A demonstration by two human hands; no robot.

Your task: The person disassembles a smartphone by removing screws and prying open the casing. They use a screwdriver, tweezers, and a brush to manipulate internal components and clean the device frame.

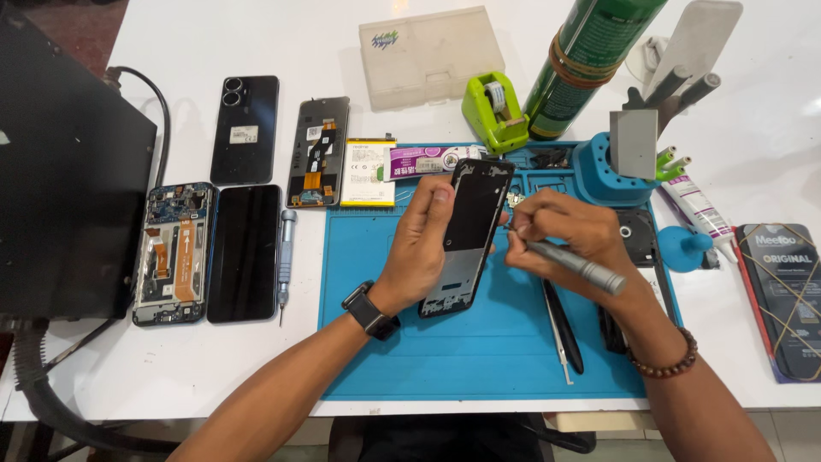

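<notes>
Phone frame point(466, 235) gripped upright over blue mat point(479, 359) in left hand point(419, 244), right hand point(560, 235) closed on grey screwdriver point(575, 267); best kept steady, tip square at frame edge

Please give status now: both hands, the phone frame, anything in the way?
Left hand holds black phone frame above blue mat. Right hand holds grey screwdriver at frame edge. Nothing blocks them.
</notes>
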